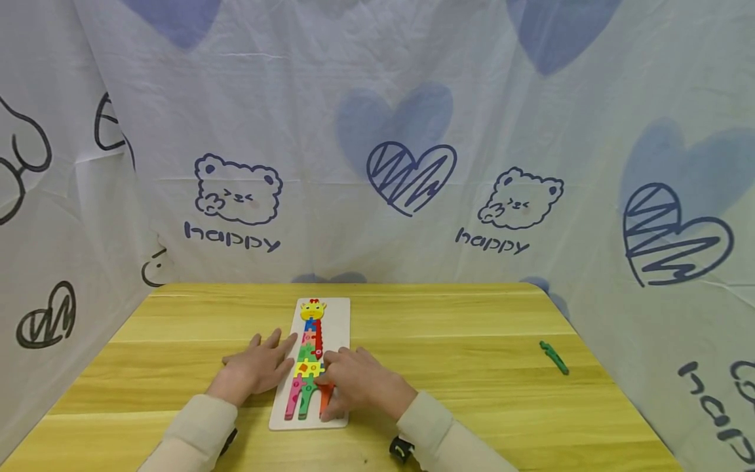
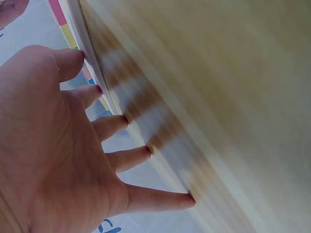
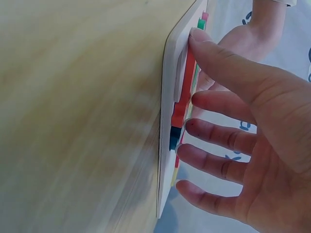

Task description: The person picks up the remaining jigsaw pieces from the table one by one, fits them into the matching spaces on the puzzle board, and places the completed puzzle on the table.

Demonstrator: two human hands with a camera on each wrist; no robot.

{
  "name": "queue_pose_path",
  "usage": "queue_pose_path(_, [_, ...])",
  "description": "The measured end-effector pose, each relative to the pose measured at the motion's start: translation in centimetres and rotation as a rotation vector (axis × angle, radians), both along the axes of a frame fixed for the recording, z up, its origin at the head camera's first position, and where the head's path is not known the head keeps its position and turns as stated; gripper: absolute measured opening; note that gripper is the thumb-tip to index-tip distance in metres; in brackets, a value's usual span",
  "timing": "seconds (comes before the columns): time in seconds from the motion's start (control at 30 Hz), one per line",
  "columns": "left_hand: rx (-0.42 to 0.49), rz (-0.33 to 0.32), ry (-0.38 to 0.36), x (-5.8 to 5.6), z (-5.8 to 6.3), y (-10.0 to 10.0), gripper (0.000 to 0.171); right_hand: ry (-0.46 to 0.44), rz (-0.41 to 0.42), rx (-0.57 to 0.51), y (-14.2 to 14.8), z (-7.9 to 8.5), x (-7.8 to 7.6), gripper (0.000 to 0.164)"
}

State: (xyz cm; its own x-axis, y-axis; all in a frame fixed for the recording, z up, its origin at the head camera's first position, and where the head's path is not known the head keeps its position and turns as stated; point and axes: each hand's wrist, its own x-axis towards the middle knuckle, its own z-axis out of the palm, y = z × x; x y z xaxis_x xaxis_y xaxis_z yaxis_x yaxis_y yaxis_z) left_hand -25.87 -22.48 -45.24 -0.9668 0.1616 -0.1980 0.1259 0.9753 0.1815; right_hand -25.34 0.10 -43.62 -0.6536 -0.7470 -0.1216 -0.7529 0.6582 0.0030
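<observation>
A giraffe puzzle (image 1: 307, 354) of several colored, numbered pieces lies on a white board (image 1: 337, 321) on the table. My left hand (image 1: 255, 369) is spread along the board's left side. In the left wrist view its fingertips rest at the board edge and on the table. My right hand (image 1: 362, 381) lies over the giraffe's lower right side. Its thumb and index finger touch the orange leg piece (image 3: 184, 87), with the fingers loosely extended. Beside that piece shows a dark blue piece (image 3: 175, 138), mostly covered by the hand in the head view.
A separate green piece (image 1: 553, 358) lies far to the right on the wooden table (image 1: 460, 328). White cloth (image 1: 318, 118) printed with bears and hearts hangs behind and along both sides of the table.
</observation>
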Motion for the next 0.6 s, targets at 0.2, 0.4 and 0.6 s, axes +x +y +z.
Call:
queue_pose_path(0.2, [0.001, 0.004, -0.003, 0.04, 0.11, -0.08, 0.059, 0.006, 0.005, 0.002, 0.06, -0.07, -0.09, 0.064])
queue_pose_path(0.4, [0.005, 0.009, -0.007, 0.07, 0.06, -0.05, 0.059, -0.016, 0.009, -0.001, 0.24, 0.04, -0.03, 0.063])
queue_pose_path(0.6, [0.008, 0.009, -0.011, 0.13, 0.00, 0.12, 0.059, -0.021, 0.014, -0.006, 0.46, -0.05, 0.09, 0.062])
